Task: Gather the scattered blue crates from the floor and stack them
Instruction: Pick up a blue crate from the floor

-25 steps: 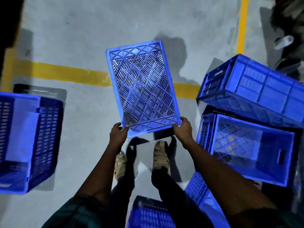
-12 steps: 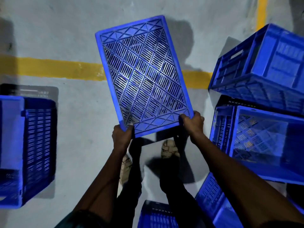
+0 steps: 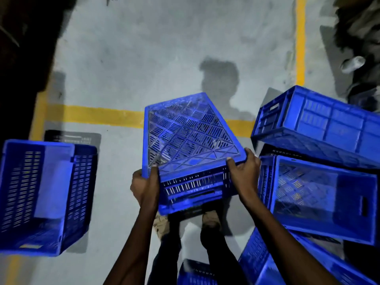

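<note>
Item in hand: one blue crate (image 3: 191, 145), carried upside down, lattice base uppermost, clear of the floor (image 3: 144, 58). It is gripped at its near end by both hands. The left hand (image 3: 145, 186) is clamped on the near left corner, thumb laid over the base edge. The right hand (image 3: 243, 171) is clamped on the near right corner, fingers curled over the rim.

Left of the left hand, well apart: one crate on its side (image 3: 47, 194), resting alone on the floor, open mouth turned toward the camera.

Just beside the right hand: a loose heap of crates. An upper crate (image 3: 320, 124) is tilted across a lower crate (image 3: 324, 198), the latter lying on its side. They are touching, but not nested or squared.

Below the right forearm: a further crate (image 3: 265, 262), partly cut off by the frame; another crate edge (image 3: 197, 272) is seen near the feet.

Status, as judged: gathering is under way, stacking barely begun. No orderly stack is visible. At least five crates are still to be squared up, the held one included. It cannot be told where the held crate is meant to go.
</note>
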Demonstrator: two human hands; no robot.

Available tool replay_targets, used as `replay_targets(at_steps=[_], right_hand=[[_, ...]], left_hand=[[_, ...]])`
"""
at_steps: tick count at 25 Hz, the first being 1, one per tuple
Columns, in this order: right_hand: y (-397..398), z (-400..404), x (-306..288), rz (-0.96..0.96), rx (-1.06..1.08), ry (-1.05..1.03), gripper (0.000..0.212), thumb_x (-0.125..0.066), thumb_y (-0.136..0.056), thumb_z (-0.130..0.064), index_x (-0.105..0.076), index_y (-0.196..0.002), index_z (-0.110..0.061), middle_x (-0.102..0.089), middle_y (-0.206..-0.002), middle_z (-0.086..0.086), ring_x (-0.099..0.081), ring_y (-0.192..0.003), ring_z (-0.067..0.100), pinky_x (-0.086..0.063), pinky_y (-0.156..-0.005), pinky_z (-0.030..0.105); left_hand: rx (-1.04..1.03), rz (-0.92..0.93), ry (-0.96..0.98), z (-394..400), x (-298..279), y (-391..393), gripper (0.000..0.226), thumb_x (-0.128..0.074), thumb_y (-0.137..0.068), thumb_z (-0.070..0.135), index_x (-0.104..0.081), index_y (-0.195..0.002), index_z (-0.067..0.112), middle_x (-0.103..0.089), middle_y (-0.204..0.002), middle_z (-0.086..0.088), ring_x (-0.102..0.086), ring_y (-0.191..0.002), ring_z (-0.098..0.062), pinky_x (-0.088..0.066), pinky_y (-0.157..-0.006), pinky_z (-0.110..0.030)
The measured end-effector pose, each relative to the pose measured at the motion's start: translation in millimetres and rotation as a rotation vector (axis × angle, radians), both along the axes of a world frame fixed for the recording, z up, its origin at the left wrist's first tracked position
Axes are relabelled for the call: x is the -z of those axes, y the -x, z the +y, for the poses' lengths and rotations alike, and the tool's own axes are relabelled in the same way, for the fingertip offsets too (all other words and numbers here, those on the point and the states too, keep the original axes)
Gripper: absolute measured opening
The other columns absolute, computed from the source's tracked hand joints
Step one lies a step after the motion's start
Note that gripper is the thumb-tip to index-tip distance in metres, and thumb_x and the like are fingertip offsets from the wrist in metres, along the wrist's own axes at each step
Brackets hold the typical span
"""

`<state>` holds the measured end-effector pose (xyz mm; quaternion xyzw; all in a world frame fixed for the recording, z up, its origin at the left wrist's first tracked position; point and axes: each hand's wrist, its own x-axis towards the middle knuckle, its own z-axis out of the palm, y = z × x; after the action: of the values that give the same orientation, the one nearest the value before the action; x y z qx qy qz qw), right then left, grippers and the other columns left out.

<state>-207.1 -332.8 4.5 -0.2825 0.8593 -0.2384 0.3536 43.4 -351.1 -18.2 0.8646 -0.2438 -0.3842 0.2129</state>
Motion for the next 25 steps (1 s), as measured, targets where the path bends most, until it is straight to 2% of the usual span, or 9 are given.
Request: replay_targets(at_steps=[4,6,8,9,11,13,17,20,25], right_hand=[[-11,-21,-39,0.009,-0.081,0.08,0.056,-0.06,-0.094,-0.031,-0.041,-0.143,-0.011,-0.036,-0.132,0.01,-0.047,-0.065,0.004,-0.038,-0.069,0.025],[-19,-34,-46,0.027,-0.146,0.159,0.054,-0.059,-0.095,-0.029,-0.041,-0.142,-0.011,-0.032,-0.134,0.009,-0.052,-0.072,0.018,-0.038,-0.072,0.023],[-27,-47,-45,0.049,-0.205,0.195,0.06,-0.059,-0.094,-0.027,-0.035,-0.146,-0.009,-0.023,-0.148,0.015,-0.054,-0.107,0.029,-0.033,-0.08,0.014],[-31,-53,-43,0.074,-0.231,0.204,0.064,-0.06,-0.094,-0.026,-0.031,-0.149,-0.009,-0.017,-0.153,0.017,-0.045,-0.124,0.029,-0.032,-0.086,0.013],[-41,-55,-38,0.2,-0.299,0.25,0.068,-0.058,-0.093,-0.025,-0.025,-0.151,-0.01,-0.009,-0.157,0.018,-0.028,-0.138,0.028,-0.034,-0.102,0.024],[-52,-44,-33,0.385,-0.396,0.323,0.062,-0.056,-0.092,-0.025,-0.033,-0.147,-0.01,-0.02,-0.154,0.018,-0.028,-0.136,0.031,-0.031,-0.109,0.032],[-73,-8,-12,0.443,-0.909,0.433,0.039,-0.06,-0.091,-0.033,-0.058,-0.123,-0.01,-0.059,-0.12,0.01,-0.054,-0.112,0.03,-0.042,-0.098,0.044],[-80,-23,3,0.582,-1.187,0.288,0.048,-0.055,-0.088,-0.053,-0.059,-0.118,-0.015,-0.063,-0.112,0.005,-0.057,-0.107,0.026,-0.04,-0.095,0.042],[-91,-78,-8,0.628,-1.376,0.063,0.049,-0.063,-0.082,-0.057,-0.062,-0.105,-0.013,-0.069,-0.097,0.008,-0.066,-0.089,0.031,-0.046,-0.078,0.039]], left_hand=[[-0.004,0.021,0.061,-12,-32,-12,0.056,-0.058,-0.072,0.057,-0.067,-0.09,0.004,-0.07,-0.087,-0.015,-0.065,-0.086,-0.035,-0.054,-0.077,-0.04],[0.03,0.037,0.121,-26,-38,-15,0.059,-0.06,-0.076,0.06,-0.068,-0.086,0.003,-0.069,-0.084,-0.016,-0.066,-0.086,-0.036,-0.051,-0.076,-0.04],[0.034,0.036,0.163,-44,-44,-15,0.058,-0.063,-0.082,0.059,-0.069,-0.102,0.004,-0.071,-0.1,-0.018,-0.065,-0.099,-0.034,-0.048,-0.084,-0.036],[0.028,0.03,0.168,-54,-46,-15,0.06,-0.064,-0.085,0.056,-0.065,-0.117,0.005,-0.068,-0.113,-0.018,-0.063,-0.108,-0.031,-0.045,-0.089,-0.031],[0.051,0.04,0.222,-70,-50,-15,0.066,-0.063,-0.087,0.055,-0.054,-0.135,0.01,-0.062,-0.126,-0.013,-0.059,-0.111,-0.023,-0.039,-0.088,-0.02],[0.081,0.055,0.304,-82,-48,-15,0.066,-0.062,-0.087,0.056,-0.051,-0.137,0.014,-0.06,-0.128,-0.007,-0.056,-0.109,-0.016,-0.039,-0.088,-0.015],[0.13,0.042,0.398,-107,-34,-26,0.059,-0.059,-0.087,0.058,-0.055,-0.129,0.017,-0.062,-0.128,-0.005,-0.058,-0.118,-0.02,-0.044,-0.105,-0.036],[0.22,0.032,0.42,-118,-25,-32,0.049,-0.054,-0.094,0.043,-0.049,-0.134,0.016,-0.062,-0.129,-0.007,-0.058,-0.118,-0.022,-0.044,-0.104,-0.037],[0.325,0.059,0.435,-95,-25,-35,0.055,-0.053,-0.098,0.029,-0.034,-0.148,0.014,-0.056,-0.139,-0.008,-0.055,-0.125,-0.023,-0.044,-0.104,-0.033]])
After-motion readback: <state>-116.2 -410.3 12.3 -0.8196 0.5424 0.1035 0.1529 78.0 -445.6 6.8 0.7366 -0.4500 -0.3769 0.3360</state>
